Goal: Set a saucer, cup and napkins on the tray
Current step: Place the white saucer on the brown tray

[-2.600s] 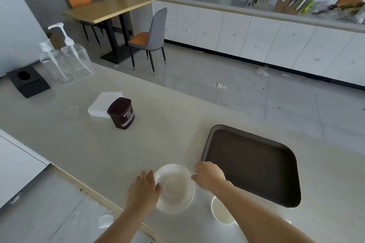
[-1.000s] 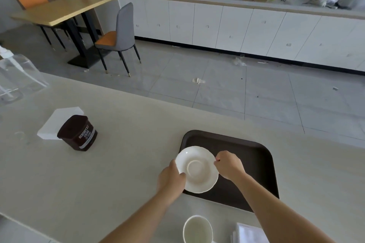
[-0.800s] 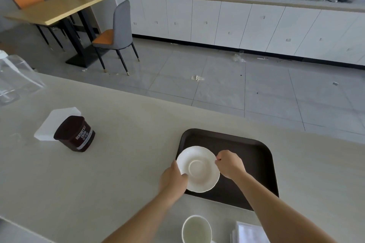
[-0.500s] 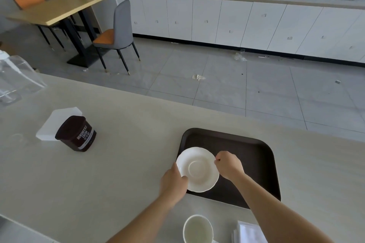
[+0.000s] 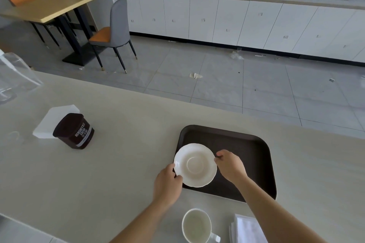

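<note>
A white saucer [image 5: 195, 164] sits over the left part of the dark brown tray [image 5: 246, 148], its left rim reaching the tray's left edge. My left hand [image 5: 167, 184] pinches the saucer's near-left rim. My right hand [image 5: 230, 165] grips its right rim. Whether the saucer rests on the tray or hovers just above it, I cannot tell. A white cup [image 5: 197, 226] stands empty on the counter near me, below the tray. White folded napkins [image 5: 245, 229] lie to the cup's right, partly hidden by my right forearm.
A brown cocoa tub [image 5: 74, 131] stands at the left on the beige counter [image 5: 118, 163], in front of a white napkin stack [image 5: 54, 119]. A clear pump bottle [image 5: 13, 77] is at the far left edge. Beyond the counter are floor, chairs and cabinets.
Both hands carried the saucer from the counter near me up and right onto the tray's left part. Over the last second it has hardly moved.
</note>
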